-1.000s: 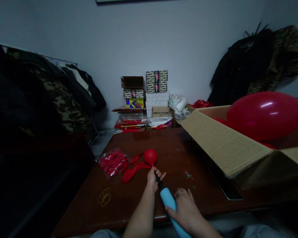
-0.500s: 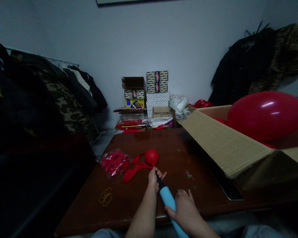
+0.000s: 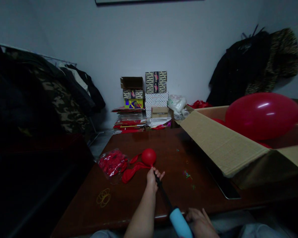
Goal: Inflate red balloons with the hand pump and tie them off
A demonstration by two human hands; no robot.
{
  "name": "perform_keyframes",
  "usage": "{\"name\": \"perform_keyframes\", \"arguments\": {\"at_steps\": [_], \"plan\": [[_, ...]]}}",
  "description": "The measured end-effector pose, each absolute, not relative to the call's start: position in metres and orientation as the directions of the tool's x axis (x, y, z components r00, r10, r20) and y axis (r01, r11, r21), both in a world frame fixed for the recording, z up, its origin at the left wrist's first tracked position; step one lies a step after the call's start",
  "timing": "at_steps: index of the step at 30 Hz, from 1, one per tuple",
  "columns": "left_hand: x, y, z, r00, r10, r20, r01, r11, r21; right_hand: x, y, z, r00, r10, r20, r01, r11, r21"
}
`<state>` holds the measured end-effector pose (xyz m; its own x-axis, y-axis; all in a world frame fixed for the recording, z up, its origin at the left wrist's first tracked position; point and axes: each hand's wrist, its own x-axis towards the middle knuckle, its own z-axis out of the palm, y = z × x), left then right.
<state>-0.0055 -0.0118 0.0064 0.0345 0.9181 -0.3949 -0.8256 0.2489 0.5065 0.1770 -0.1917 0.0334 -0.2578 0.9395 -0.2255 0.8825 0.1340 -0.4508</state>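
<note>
Because the small red balloon (image 3: 148,156) is round but far smaller than the big red balloon (image 3: 262,115), its filling looks to be at an early stage. It sits over the desk (image 3: 169,142), just beyond the person's left hand (image 3: 154,178), which pinches around its neck and the black end of the pump (image 3: 180,221), with some fingers sticking out to the side. The pump is drawn out long: its dark rod shows between that grip and the blue barrel, which slants down past the near edge of the desk. The right hand (image 3: 200,222) is against the barrel with bent fingers, though its lower part is cut off, so how firmly it grips cannot be told.

What seems finished is the big balloon, swollen and glossy, at the cardboard box (image 3: 223,142) on the right. Plenty appears left to inflate: a limp balloon (image 3: 129,175) lies beside the round one, its narrow part running towards the left hand, and a clear bag (image 3: 113,162) full of red pieces, probably more balloons, lies to the left. Whether the limp balloon is joined to the round one cannot be made out.
</note>
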Motion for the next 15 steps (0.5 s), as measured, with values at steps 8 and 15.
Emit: {"name": "perform_keyframes", "arguments": {"at_steps": [8, 15], "plan": [[-0.006, -0.012, 0.008, 0.038, 0.929, -0.368, -0.809, 0.245, 0.534, 0.131, -0.156, 0.075, -0.145, 0.984, -0.102, 0.901, 0.089, -0.424], [-0.006, -0.008, 0.005, 0.034, 0.925, -0.379, -0.816, 0.245, 0.524, 0.109, -0.12, 0.075, -0.104, 0.993, -0.057, 0.92, 0.074, -0.385]]}}
